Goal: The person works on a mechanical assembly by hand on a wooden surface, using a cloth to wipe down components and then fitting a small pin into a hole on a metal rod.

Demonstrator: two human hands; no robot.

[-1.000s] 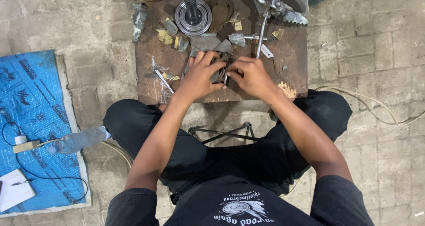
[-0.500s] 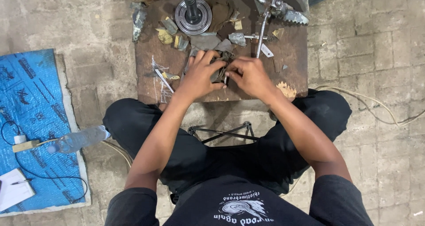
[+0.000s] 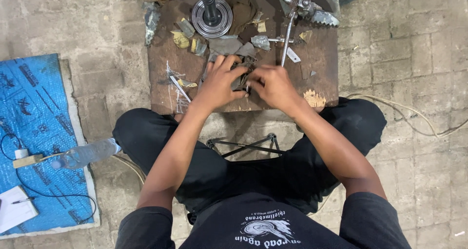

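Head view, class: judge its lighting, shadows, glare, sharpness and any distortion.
Head view: light is soft and even, shadows faint, no strong glare; the left hand and right hand look sharp on the small wooden table; paving lines look slightly bent near the edges.

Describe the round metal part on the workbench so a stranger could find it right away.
Start at the small brown wooden table ahead of the seated person's knees. Along its far edge, beyond the left hand, sits a ringed metal disc with a dark upright shaft, the only circular piece among jagged scraps.
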